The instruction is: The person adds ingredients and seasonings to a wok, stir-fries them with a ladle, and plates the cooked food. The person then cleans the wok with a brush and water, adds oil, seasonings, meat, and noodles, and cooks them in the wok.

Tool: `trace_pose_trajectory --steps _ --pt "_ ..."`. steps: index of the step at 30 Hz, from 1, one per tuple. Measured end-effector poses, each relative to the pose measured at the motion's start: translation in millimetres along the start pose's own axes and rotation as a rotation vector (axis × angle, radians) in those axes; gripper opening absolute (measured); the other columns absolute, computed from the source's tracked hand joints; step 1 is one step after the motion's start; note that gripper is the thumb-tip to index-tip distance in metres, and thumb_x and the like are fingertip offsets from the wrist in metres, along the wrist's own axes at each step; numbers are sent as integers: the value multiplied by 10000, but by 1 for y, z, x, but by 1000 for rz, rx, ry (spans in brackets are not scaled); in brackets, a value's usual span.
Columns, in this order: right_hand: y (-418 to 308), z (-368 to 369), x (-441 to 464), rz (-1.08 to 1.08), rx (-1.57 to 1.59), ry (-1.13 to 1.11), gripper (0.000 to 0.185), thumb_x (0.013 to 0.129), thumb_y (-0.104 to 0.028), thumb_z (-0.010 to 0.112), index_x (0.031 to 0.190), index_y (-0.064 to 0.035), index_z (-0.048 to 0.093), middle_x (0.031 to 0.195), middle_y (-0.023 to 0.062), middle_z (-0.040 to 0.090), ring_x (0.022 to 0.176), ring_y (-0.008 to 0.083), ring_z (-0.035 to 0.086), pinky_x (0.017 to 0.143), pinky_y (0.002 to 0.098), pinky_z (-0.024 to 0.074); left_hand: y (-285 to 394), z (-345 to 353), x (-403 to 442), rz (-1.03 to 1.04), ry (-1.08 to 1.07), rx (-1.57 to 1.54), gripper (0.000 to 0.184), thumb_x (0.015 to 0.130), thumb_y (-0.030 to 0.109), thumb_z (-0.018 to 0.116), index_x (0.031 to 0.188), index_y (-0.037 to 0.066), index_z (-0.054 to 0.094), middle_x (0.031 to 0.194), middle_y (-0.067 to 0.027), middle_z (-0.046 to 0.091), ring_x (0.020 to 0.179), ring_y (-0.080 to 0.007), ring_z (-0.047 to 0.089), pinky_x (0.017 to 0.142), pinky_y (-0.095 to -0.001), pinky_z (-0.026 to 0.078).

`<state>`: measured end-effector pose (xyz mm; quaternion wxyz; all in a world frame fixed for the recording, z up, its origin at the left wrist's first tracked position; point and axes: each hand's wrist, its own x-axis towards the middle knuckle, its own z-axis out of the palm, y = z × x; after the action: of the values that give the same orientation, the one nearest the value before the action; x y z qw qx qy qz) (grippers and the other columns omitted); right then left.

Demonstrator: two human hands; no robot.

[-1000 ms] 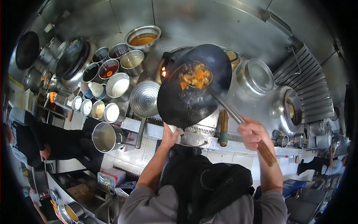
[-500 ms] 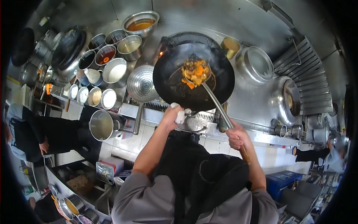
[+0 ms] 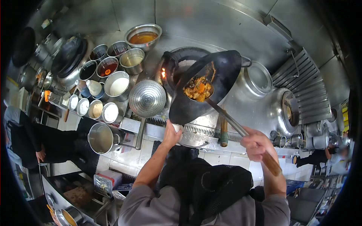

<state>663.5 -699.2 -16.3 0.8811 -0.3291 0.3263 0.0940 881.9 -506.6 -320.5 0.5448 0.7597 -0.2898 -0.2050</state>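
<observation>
Left hand (image 3: 171, 135) is closed on the near edge of the wok (image 3: 225, 83) w/ a white cloth (image 3: 177, 128) bunched in the grip, and right hand (image 3: 257, 145) has its fingers wrapped round the handle of a ladle (image 3: 226, 114), so both are full rn. Wok's tipped hard over, right side up and left side low, partly over the burner (image 3: 171, 67), w/ the food (image 3: 198, 89) inside it at the ladle's bowl. Can't really tell how much sits in the ladle vs on the wok wall, bad angle for that. Biggest risk imo is a spill: w/ that much tilt, a bit more roll or a jerk from the left wrist could send bits over the low edge, prob onto the burner or the strainer (image 3: 147, 99) just beside it. Next is the cloth. It's the only padding I can see btwn that hand and presumably hot metal, so if it slips, that's a burn and maybe a dropped wok. Flame (image 3: 163, 72) is apart from it, tho a stray swing left would be bad. Also, if ladle and wok get out of sync, the bowl could knock the wall and flick sauce.
</observation>
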Motion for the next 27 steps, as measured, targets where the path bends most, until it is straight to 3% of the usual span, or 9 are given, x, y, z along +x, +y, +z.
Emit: trace_pose_trajectory --steps 3,9,12,14,15,18,21,25,27 --pt "11 6 -15 -140 10 -53 570 957 -4 440 1505 -60 295 614 -36 374 341 9 382 255 215 330 -6 2 5 208 86 64 696 773 65 655 1356 -101 313 1272 -331 468 1200 -496 468 1025 -469 397" --pt "33 -44 21 -320 90 -195 595 958 -19 475 1517 -118 298 606 -24 381 323 29 343 250 221 298 -9 12 6 50 71 -27 744 786 107 645 1364 -139 246 1249 -362 498 1147 -520 510 1016 -465 409" --pt "53 -62 46 -381 89 -132 609 964 -16 480 1523 -180 302 584 -26 361 316 38 322 270 223 256 -14 23 7 77 116 -135 666 806 89 628 1343 -104 286 1174 -300 552 1065 -433 587 943 -448 467" --pt "61 -72 54 -382 113 -151 607 965 -19 482 1523 -179 304 582 -29 358 316 38 321 272 222 259 -7 26 7 -269 -17 -505 619 832 -13 562 1390 16 297 1181 -176 572 1053 -251 602 885 -384 526" --pt "69 -75 55 -383 125 -165 605 966 -21 484 1522 -177 306 579 -32 355 317 39 321 273 221 263 -7 31 9 -285 -11 -614 449 848 -1 561 1275 44 432 1058 -136 611 917 -234 646 774 -370 564" --pt "82 -81 53 -361 117 -87 624 956 -34 506 1525 -179 296 577 -36 353 319 34 318 279 218 283 38 23 6 -686 -197 -864 163 863 85 577 1022 49 574 874 -105 643 755 -238 663 632 -377 564" --pt "102 -93 48 -334 118 14 646 942 -43 525 1527 -177 285 577 -39 358 322 33 322 283 212 299 54 28 12 -763 -205 -1084 111 867 100 588 946 22 595 869 -117 652 719 -231 641 592 -367 536" --pt "99 -82 30 -256 49 106 668 929 -32 514 1536 -156 264 595 -37 387 335 37 338 293 216 305 62 22 21 -752 -133 -1065 81 860 101 603 898 29 605 820 -105 627 716 -242 641 611 -358 527" --pt "96 -81 29 -180 -44 167 696 919 -21 503 1547 -156 235 603 -34 397 349 35 349 311 220 318 23 29 33 -590 -199 -992 172 861 85 610 1009 17 555 886 -102 610 776 -216 632 672 -349 537"
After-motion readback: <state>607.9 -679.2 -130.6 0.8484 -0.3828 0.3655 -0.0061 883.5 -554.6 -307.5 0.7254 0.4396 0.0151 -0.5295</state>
